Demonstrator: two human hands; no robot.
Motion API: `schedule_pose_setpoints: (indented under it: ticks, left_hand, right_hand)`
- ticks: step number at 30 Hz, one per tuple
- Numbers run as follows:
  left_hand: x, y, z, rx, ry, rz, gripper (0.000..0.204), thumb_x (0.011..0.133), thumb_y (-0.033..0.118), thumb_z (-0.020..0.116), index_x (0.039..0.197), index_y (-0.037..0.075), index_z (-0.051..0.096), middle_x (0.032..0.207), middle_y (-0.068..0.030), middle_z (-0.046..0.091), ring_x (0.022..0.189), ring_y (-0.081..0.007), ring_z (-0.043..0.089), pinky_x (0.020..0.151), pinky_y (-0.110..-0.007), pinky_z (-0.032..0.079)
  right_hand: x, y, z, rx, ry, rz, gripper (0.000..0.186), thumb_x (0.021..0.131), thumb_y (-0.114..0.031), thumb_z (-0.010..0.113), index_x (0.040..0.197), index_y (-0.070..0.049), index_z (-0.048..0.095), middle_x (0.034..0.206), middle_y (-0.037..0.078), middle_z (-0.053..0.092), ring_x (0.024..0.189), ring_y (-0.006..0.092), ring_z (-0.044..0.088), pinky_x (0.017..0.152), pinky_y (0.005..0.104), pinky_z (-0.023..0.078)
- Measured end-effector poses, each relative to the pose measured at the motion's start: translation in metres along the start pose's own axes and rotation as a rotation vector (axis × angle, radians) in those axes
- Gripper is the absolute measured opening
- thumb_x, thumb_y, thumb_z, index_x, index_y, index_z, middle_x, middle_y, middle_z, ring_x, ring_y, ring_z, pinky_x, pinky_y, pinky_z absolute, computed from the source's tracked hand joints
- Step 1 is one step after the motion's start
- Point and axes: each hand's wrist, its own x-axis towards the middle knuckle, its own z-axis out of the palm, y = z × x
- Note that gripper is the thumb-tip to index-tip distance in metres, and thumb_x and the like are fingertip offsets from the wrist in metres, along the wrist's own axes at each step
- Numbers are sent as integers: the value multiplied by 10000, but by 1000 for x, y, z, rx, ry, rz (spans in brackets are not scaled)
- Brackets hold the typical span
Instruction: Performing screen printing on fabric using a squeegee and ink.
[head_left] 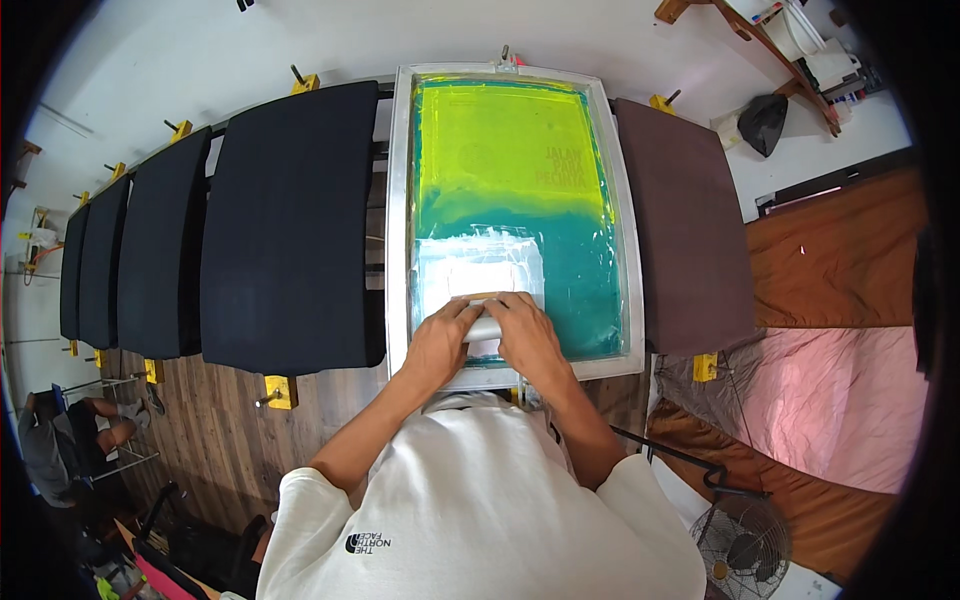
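Observation:
Both my hands are closed on a squeegee (485,328) with a pale, rounded handle and a thin wooden-coloured edge. My left hand (440,342) grips its left end, and my right hand (528,335) its right end. The squeegee is over the near part of a screen-printing frame (398,210), whose metal border surrounds a mesh coloured yellow-green at the far end and teal nearer me. White ink (475,252) is spread in a patch just beyond my fingers, with ragged streaks at its far edge. My fingers hide part of the squeegee, including its lower edge.
Left of the frame, several boards covered in black fabric (290,230) stand in a row. A board with brown fabric (690,230) is close on the right. Yellow clamps (281,391) stick out at board ends. A floor fan (742,548) stands lower right; a person (60,440) is far left.

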Motion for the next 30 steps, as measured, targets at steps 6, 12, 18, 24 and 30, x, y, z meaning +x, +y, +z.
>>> schedule_pose_setpoints:
  ticks: [6, 12, 18, 24, 30]
  left_hand:
    - [-4, -12, 20, 107, 210, 155, 586, 667, -145, 613, 1240, -21, 600, 1281, -274, 573, 1201, -426, 554, 1009, -436, 475]
    - [-6, -3, 8, 50, 134, 113, 639, 667, -148, 630, 1282, 12, 569, 1330, -243, 549, 1157, -423, 580, 979, -427, 508]
    - [-13, 7, 2, -36, 41, 11, 578, 679, -164, 582, 1240, -22, 598, 1293, -269, 567, 1196, -415, 562, 1006, -444, 479]
    - [-14, -4, 16, 111, 216, 158, 556, 705, -146, 570, 1242, -7, 603, 1259, -269, 589, 1167, -403, 587, 976, -445, 494]
    - [-19, 1, 9, 93, 115, 101, 492, 760, -98, 551, 1245, -25, 592, 1265, -283, 580, 1207, -405, 562, 988, -434, 488]
  right_hand:
    - [-7, 2, 24, -77, 267, -68, 385, 759, 68, 595, 1138, 13, 630, 1220, 191, 567, 1177, 351, 535, 832, 440, 528]
    - [-6, -6, 3, 12, 100, 8, 521, 682, 138, 581, 1185, 13, 621, 1237, 202, 588, 1182, 374, 533, 969, 430, 479]
    - [-11, -6, 5, 63, 13, 53, 535, 677, 144, 582, 1193, 9, 620, 1254, 206, 579, 1196, 371, 523, 978, 425, 475]
    - [-11, -2, 22, -7, 187, -23, 553, 660, 138, 604, 1198, 11, 611, 1265, 202, 570, 1208, 369, 513, 984, 421, 471]
    - [-17, -8, 7, 45, 47, 21, 557, 662, 144, 594, 1206, 22, 602, 1271, 214, 559, 1218, 379, 501, 997, 430, 463]
